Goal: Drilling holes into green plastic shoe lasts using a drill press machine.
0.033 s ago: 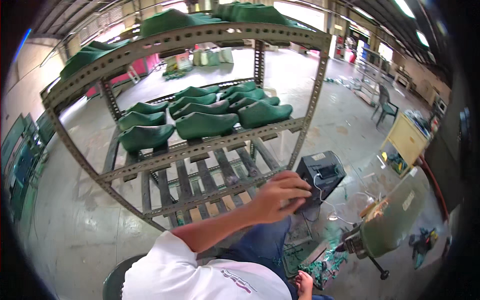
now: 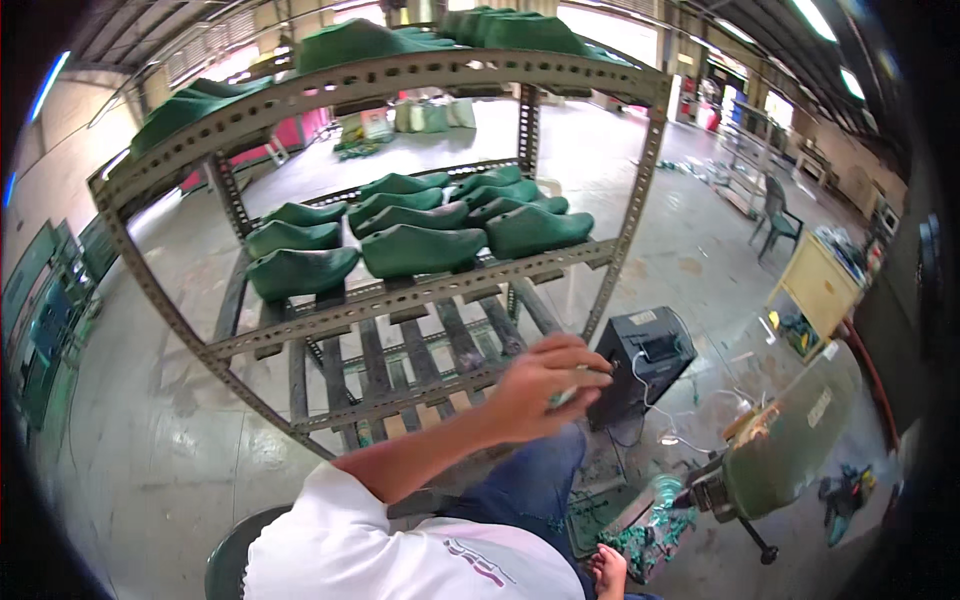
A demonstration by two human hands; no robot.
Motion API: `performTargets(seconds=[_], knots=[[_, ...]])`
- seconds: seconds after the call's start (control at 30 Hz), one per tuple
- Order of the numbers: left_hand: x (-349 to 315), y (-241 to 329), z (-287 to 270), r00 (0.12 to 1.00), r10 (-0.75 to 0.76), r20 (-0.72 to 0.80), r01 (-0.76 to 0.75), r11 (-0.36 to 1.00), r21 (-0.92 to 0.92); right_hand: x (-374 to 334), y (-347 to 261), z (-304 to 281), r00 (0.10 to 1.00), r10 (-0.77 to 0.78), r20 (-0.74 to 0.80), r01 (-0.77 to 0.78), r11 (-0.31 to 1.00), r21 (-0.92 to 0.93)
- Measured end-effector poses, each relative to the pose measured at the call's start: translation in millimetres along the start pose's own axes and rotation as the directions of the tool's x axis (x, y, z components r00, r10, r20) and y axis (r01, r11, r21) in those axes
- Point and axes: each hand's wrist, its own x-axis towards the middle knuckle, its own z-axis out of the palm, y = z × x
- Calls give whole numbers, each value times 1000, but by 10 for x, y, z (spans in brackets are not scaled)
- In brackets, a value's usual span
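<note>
My left hand [image 2: 552, 388] is raised in front of the rack's lower right part, beside a black box [image 2: 648, 352]. Its fingers are slightly bent and apart, a little blurred, and I see nothing held in them. At the bottom edge, my right hand [image 2: 608, 572] is low by my leg with its fingers curled; whether anything is in it is hidden. Several green shoe lasts [image 2: 422, 250] sit in rows on the middle shelf of the metal rack [image 2: 400, 303]. More green lasts [image 2: 360, 45] stand on its top shelf.
To the right stands a green machine [image 2: 790, 450] with a lever and a spindle-like front. Green shavings [image 2: 650, 540] lie heaped below it. White cables [image 2: 660, 415] run over the floor by the black box. A yellowish cabinet [image 2: 815, 285] and a dark chair [image 2: 775, 215] stand farther back.
My left hand has shifted slightly to the left, away from the black box. The whole view has moved a little. My right hand stays low by my leg.
</note>
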Motion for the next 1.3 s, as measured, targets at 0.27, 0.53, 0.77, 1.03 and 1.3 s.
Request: performTargets(seconds=[0.27, 0.53, 0.77, 1.03, 1.3], knots=[[-156, 158, -1116, 977, -192, -91, 205, 964, 167, 106, -101, 207, 968, -152, 201, 201, 946, -253], [-314, -319, -221, 926, -271, 263, 269, 962, 47, -165, -448, 757, 890, -388, 239, 454, 793, -406], [-2874, -850, 562, -550, -310, 775, 198, 853, 482, -977, -1118, 1227, 868, -301, 394, 474, 739, -479], [-4247, -570, 292, -467, -201, 861, 355, 849, 391, -470, -436, 278, 964, -211, 164, 265, 669, -695], [-5061, 627, -753, -366, -573, 733, 669, 386, 635, -1633, -1485, 647, 985, -85, 149, 170, 587, -792]])
